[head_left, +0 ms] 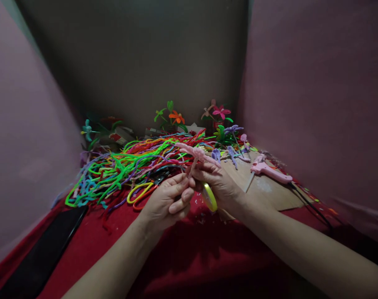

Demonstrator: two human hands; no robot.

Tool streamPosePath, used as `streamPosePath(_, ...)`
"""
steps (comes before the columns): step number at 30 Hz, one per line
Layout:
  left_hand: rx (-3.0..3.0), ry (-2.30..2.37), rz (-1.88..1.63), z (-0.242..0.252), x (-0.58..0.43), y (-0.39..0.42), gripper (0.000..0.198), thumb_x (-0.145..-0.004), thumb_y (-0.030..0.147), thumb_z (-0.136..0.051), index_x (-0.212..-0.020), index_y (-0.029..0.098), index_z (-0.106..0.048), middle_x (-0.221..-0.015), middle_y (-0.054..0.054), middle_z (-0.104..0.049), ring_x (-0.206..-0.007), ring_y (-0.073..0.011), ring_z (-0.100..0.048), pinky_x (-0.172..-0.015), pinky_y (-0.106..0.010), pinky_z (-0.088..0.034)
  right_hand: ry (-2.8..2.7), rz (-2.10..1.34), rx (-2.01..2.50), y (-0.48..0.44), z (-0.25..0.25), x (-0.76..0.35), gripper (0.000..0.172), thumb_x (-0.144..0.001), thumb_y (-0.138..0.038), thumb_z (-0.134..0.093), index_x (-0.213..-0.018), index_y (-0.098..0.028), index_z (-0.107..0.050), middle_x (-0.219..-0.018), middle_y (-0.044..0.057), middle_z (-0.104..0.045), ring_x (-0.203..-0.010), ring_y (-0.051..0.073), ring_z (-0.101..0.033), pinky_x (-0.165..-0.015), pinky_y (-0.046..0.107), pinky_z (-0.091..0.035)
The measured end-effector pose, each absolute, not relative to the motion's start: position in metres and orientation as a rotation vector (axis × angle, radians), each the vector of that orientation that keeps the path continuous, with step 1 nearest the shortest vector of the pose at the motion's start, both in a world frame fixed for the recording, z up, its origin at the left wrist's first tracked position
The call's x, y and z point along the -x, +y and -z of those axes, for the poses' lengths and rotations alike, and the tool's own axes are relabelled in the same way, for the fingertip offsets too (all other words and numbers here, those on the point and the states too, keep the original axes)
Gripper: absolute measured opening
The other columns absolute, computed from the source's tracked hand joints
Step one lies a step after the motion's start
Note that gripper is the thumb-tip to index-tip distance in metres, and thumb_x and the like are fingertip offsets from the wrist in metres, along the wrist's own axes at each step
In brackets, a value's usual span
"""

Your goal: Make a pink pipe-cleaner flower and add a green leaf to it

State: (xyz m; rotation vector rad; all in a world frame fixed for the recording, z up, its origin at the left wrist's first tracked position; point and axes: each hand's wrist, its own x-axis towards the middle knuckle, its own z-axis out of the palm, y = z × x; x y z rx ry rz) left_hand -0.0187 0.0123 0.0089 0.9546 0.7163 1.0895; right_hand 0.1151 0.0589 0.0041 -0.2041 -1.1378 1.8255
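Note:
A pink pipe-cleaner flower (198,155) is held up at the centre, over the near edge of a heap of pipe cleaners. My left hand (170,198) pinches its stem between thumb and fingertips. Just under the petals, my right hand (219,182) is closed on the flower as well, its fingertips close to those of the left. A yellow roll of tape (210,197) hangs edge-on below the right fingers; how it is held is hidden. Behind my left wrist lie scissors (139,194) with yellow and red-orange handles.
Loose pipe cleaners (114,170) of many colours spread to the left. A pink glue gun (271,171) with a cord rests on a cardboard sheet (269,199). Finished flowers (177,117) stand at the back. A black flat object (48,249) lies on the red cloth (92,253).

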Motion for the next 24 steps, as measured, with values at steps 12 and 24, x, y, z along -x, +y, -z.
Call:
streamPosePath(12, -1.319, 1.244, -1.556, -0.007, 0.020, 0.017, 0.019, -0.077, 0.032, -0.061, -0.069, 0.016, -0.055, -0.046, 0.007, -0.043, -0.034, -0.0035, -0.036, -0.035, -0.015, -0.027, -1.009, -1.823, 0.220, 0.075, -0.007, -0.087, 0.020, -0.058, -0.015, -0.076, -0.075, -0.018, -0.067, -0.064, -0.003, -0.058, -0.059, 0.008, -0.049, -0.058, 0.021, -0.042)
streamPosePath(24, -0.944, 0.794, -1.108, -0.009, 0.035, 0.022, 0.023, -0.079, 0.037, -0.058, -0.076, 0.015, -0.053, -0.051, 0.009, -0.040, -0.030, 0.0014, -0.013, -0.028, -0.012, -0.020, -1.032, -1.892, 0.139, 0.074, 0.000, -0.094, 0.010, -0.061, -0.012, -0.073, -0.069, -0.016, -0.067, -0.065, -0.001, -0.063, -0.059, 0.010, -0.055, -0.059, 0.023, -0.046)
